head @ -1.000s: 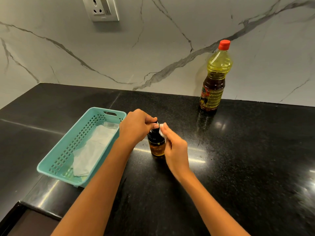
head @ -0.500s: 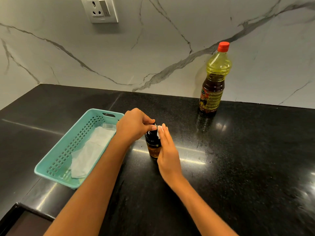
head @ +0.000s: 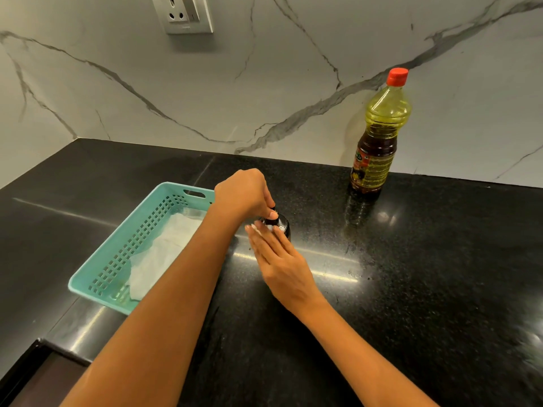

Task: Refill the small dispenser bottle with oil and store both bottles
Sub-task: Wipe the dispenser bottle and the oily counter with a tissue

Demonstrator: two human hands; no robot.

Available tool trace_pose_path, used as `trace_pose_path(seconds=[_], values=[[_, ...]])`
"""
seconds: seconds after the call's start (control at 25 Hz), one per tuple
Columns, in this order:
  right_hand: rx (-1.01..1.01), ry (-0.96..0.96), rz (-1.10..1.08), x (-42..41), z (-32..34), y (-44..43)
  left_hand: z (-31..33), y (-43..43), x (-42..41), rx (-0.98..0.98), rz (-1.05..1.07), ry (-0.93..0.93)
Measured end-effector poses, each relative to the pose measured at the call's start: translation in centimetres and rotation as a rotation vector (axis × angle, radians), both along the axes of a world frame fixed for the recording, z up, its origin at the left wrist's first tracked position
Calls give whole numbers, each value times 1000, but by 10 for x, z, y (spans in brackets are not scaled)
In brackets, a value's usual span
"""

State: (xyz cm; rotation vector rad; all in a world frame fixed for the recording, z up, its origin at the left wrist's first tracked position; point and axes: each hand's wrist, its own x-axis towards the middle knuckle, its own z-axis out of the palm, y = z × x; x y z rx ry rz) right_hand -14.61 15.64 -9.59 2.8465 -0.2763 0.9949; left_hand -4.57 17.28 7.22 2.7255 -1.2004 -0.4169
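Right hand (head: 283,261) has swung from the right flank of the small dispenser bottle (head: 285,229) round to its near side and now hides most of it.

- Right hand: fingers straight and together, laid against the bottle's shoulder with a white wad (head: 258,228) under the tips. Thumb hidden, so I can't tell whether the wad is pinched or only pressed. Looks like wiping drips off the neck.
- Left hand (head: 241,195): reaches in from above, fingers curled round the bottle's dark top, likely to steady it against the wiping push.
- Bottle stands upright on the black desk (head: 411,274), just right of the teal basket (head: 88,284).
- Basket holds a white cloth (head: 167,248), probably a liner to catch oil, and neither bottle yet. It is the likely storage spot.
- Large oil bottle (head: 379,136): well apart, at the back by the marble wall, upright, red cap (head: 397,76) on. Pouring looks finished; storing is not yet done.
- Wall socket (head: 185,13) above, far left.
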Motion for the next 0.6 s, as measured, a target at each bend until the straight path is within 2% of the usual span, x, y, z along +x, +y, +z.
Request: trace_pose_path(seconds=[0.12,0.2,0.28,0.4,0.48,0.6], values=[[22,-60,125,-30,-5,-19,-1,-1,0,-6,0,21],[152,-124,179,-34,-7,-21,0,-3,0,-4,-5,37],[445,-233,134,-28,-7,-9,0,-4,0,7,-17,32],[1092,-399,-111,-17,-2,4,-1,-4,1,15,-26,44],[1392,-341,-164,-8,1,-12,-2,-3,0,8,-25,48],[1688,-167,-51,4,14,-35,-6,0,-2,-36,-5,43]])
